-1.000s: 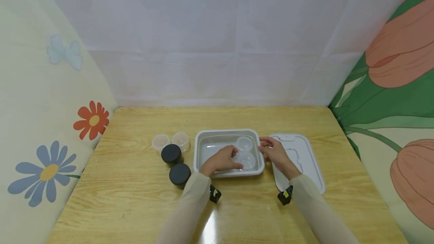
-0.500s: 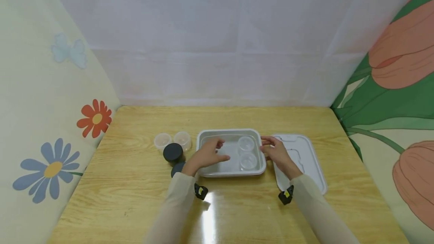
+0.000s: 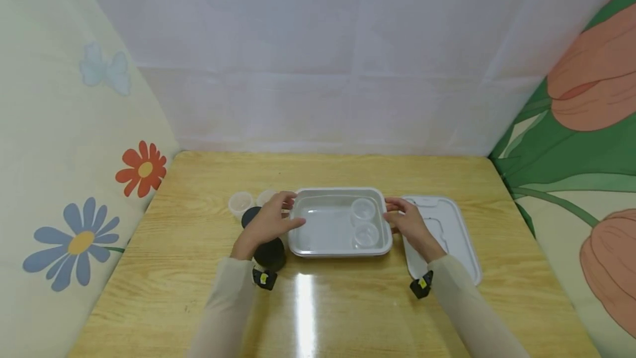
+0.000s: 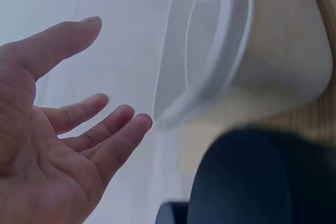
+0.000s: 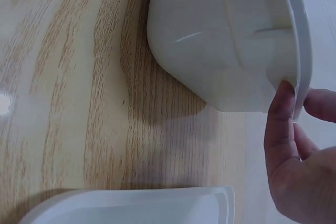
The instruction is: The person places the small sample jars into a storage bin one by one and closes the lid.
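A white rectangular plastic container (image 3: 325,250) stands on the wooden table. Two clear round cups (image 3: 364,209) sit inside its right end, one behind the other. My right hand (image 3: 409,225) pinches the container's right rim, with a finger under the lip outside and the thumb over the edge, as the right wrist view (image 5: 310,156) shows. At the left end, my left hand (image 3: 268,222) hovers by the rim, fingers spread and loosely bent. The left wrist view shows this hand (image 4: 68,135) holding nothing, apart from the rim.
Beneath and beside my left forearm stand two black-lidded jars (image 3: 270,254), partly covered by the hand. Behind them are two more clear cups (image 3: 240,203). A white lid (image 3: 457,236) lies flat to the container's right, partly under my right arm. A white sheet (image 3: 318,59) hangs behind the table.
My left hand has left the cups inside the container and moved left over it to the left rim. My right hand stays at the right rim. The head view has shifted slightly.
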`<state>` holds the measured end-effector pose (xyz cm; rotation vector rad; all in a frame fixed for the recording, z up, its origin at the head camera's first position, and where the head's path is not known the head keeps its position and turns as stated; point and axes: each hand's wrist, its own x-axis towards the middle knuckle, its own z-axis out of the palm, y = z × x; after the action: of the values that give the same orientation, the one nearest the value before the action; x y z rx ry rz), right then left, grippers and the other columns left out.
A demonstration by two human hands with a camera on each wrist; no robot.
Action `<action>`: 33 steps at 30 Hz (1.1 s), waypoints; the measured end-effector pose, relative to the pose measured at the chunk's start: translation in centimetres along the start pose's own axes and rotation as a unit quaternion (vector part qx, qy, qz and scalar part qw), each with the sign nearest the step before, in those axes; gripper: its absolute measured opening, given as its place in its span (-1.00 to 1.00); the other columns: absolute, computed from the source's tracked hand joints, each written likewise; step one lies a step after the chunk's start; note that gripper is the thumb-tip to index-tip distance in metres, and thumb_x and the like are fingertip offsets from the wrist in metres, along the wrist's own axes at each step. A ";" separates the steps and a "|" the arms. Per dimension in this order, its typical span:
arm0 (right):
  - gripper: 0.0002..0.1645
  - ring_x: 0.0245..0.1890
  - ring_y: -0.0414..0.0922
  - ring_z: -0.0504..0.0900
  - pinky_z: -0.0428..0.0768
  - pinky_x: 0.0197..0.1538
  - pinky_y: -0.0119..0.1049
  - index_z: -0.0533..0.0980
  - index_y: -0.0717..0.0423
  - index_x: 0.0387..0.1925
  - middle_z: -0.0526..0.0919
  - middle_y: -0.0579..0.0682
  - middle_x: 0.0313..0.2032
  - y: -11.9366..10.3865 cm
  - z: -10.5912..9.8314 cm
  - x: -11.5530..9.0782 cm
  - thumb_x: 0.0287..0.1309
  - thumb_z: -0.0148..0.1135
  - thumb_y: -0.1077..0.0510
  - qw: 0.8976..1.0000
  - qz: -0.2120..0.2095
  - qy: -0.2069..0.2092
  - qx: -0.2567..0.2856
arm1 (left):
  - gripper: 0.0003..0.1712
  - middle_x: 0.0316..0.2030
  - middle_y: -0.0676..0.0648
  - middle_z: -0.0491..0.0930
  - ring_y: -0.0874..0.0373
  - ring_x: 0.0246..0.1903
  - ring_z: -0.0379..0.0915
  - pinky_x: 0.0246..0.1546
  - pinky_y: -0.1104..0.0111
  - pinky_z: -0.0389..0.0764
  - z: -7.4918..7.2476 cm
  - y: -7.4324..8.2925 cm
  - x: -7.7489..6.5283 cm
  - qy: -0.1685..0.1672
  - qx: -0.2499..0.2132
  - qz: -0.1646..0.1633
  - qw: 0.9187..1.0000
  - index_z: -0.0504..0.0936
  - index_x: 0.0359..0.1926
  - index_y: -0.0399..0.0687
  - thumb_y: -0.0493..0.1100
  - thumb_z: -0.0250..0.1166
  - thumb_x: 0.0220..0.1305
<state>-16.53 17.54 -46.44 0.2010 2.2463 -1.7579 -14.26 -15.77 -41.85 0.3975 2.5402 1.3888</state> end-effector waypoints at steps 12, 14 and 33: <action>-0.40 -0.34 -0.30 0.48 0.62 -0.35 -0.35 0.26 0.35 0.29 0.42 0.24 0.01 -1.2 -0.1 -0.9 0.20 0.09 0.36 1.000 0.003 -0.010 0.007 | -0.26 0.16 -0.44 0.34 -0.31 0.15 0.34 0.15 -0.07 0.43 -3.1 -2.3 -2.3 0.047 0.021 -0.038 0.998 0.22 0.30 -0.36 -0.17 0.33 0.19; -0.40 -0.34 -0.30 0.48 0.62 -0.35 -0.34 0.26 0.36 0.28 0.42 0.24 0.01 -1.2 0.0 -0.9 0.20 0.09 0.36 1.000 0.003 -0.009 0.008 | -0.22 0.18 -0.42 0.33 -0.31 0.16 0.34 0.16 -0.07 0.42 -3.5 -2.5 -2.8 0.052 0.022 -0.051 0.997 0.21 0.31 -0.34 -0.11 0.34 0.19; -0.42 -0.35 -0.29 0.49 0.61 -0.39 -0.39 0.30 0.32 0.27 0.44 0.15 -0.06 0.2 -0.1 0.1 0.18 0.09 0.35 1.000 -0.003 -0.002 0.005 | -0.25 0.06 -0.34 0.42 -0.23 0.09 0.37 0.10 -0.05 0.47 -3.3 -4.2 -7.3 0.087 0.008 -0.023 0.996 0.29 0.22 -0.35 -0.18 0.43 0.09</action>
<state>-16.61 17.67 -46.64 0.1930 2.2366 -1.7713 -9.01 -22.94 -43.18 0.2293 2.6803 1.4458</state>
